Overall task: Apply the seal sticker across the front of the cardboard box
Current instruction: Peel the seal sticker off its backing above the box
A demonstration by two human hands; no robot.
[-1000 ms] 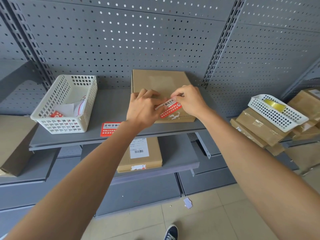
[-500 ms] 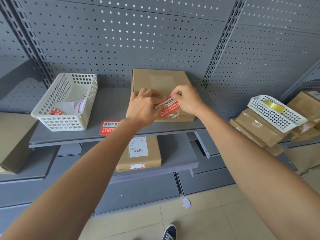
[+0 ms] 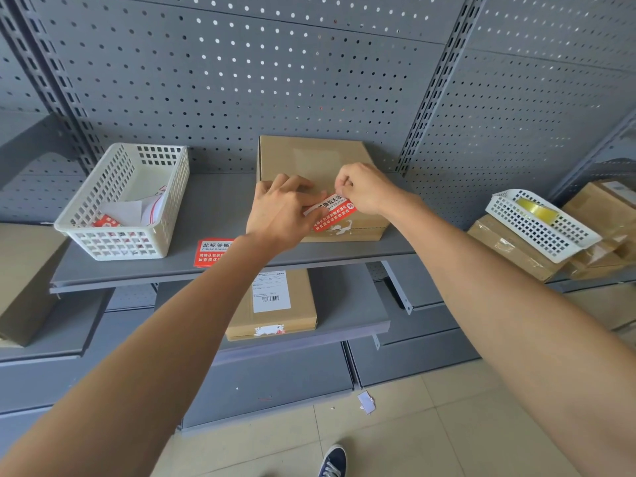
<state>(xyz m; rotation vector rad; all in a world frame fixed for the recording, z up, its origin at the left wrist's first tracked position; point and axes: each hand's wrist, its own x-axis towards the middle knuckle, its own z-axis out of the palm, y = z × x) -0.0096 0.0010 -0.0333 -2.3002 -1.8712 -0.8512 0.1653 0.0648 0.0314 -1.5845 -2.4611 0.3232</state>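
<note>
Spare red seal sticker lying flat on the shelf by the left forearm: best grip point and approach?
Judging from this view: the spare seal sticker lies flat near the shelf front edge, right end hidden under the left forearm. Pinch its exposed left end, coming from the front-left, sliding it over the edge if it won't lift.

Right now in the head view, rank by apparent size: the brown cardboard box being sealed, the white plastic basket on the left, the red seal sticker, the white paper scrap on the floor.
1. brown cardboard box and white plastic basket: similar, unsure
2. red seal sticker
3. white paper scrap
</note>
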